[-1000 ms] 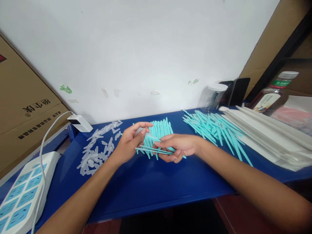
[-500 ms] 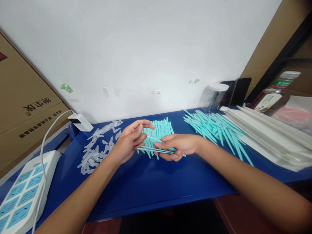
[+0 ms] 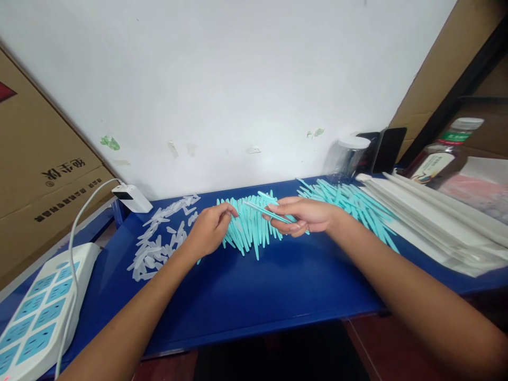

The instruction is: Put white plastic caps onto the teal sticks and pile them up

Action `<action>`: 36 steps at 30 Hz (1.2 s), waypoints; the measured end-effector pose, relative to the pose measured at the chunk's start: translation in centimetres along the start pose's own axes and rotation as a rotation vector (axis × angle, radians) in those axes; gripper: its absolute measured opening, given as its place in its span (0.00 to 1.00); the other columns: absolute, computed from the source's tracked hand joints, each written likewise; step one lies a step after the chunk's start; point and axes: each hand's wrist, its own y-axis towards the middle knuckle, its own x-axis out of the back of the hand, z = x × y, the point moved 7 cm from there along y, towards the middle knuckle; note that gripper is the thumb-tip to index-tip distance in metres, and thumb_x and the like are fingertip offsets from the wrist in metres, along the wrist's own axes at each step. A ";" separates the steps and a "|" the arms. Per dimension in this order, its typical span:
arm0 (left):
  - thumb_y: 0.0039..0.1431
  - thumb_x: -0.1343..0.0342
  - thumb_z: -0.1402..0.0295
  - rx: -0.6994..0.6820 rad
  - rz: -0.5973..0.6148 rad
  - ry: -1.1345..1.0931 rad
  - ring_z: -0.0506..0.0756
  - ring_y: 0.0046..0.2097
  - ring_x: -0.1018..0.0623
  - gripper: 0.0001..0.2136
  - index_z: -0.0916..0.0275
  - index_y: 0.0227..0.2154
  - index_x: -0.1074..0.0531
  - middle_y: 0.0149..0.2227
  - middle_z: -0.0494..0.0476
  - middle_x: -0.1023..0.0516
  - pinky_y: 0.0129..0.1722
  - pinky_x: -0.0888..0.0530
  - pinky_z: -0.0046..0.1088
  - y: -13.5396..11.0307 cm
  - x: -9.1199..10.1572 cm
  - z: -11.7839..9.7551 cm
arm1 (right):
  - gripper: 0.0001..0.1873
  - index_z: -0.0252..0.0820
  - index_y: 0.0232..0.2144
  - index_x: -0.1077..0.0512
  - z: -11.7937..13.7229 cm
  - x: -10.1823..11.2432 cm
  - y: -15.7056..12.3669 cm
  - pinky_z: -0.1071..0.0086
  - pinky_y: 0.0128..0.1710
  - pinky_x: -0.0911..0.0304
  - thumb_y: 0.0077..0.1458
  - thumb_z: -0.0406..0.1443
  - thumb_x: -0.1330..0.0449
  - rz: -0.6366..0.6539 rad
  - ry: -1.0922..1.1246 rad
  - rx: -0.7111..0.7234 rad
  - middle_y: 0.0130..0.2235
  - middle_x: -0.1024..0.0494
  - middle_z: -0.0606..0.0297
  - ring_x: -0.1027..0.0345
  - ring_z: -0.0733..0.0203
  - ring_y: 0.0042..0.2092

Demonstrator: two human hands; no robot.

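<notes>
My right hand [image 3: 299,216] is closed around several slender teal plastic sticks [image 3: 273,213], which point left, with a pale tip at the end of one. My left hand [image 3: 210,228] has its fingers curled at the left end of a row of teal sticks [image 3: 252,233] lying side by side on the blue table. What its fingertips hold, if anything, is hidden. A teal tip [image 3: 199,261] shows just below that hand. Left of it are scattered small translucent caps [image 3: 153,254]. To the right lies a loose heap of teal sticks [image 3: 341,201].
A white power strip [image 3: 47,301] and its cable are at the left, with a small white device [image 3: 133,198] behind. A lidded clear jar [image 3: 349,159], a dark bottle [image 3: 440,159] and stacked white packaging [image 3: 432,227] stand at the right. A white wall closes off the back.
My left hand has moved away from my right and down to the left end of the row. My right hand has shifted up and right with its sticks, uncovering more of the row.
</notes>
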 end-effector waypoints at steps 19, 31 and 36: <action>0.66 0.46 0.51 -0.010 0.060 0.514 0.59 0.33 0.23 0.17 0.59 0.29 0.31 0.32 0.57 0.20 0.30 0.41 0.32 -0.1 -2.5 0.0 | 0.17 0.35 0.40 0.31 -1.2 0.3 0.7 0.79 0.16 0.59 0.72 0.45 0.44 -0.052 -0.041 -0.079 0.21 0.36 0.75 0.60 0.75 0.18; 0.69 0.47 0.57 -0.054 0.035 0.254 0.54 0.29 0.31 0.13 0.61 0.38 0.26 0.26 0.49 0.32 0.31 0.40 0.29 0.4 -1.2 0.3 | 0.17 0.36 0.44 0.31 -1.7 0.5 0.7 0.81 0.15 0.60 0.70 0.46 0.42 -0.026 -0.056 -0.110 0.21 0.38 0.76 0.61 0.73 0.19; 0.66 0.42 0.54 -0.017 0.059 0.002 0.50 0.25 0.39 0.15 0.61 0.35 0.21 0.22 0.45 0.38 0.28 0.42 0.27 0.6 -0.4 0.2 | 0.22 0.38 0.31 0.34 -2.1 -0.3 0.7 0.80 0.14 0.58 0.70 0.49 0.43 0.081 -0.125 -0.164 0.21 0.39 0.75 0.60 0.75 0.18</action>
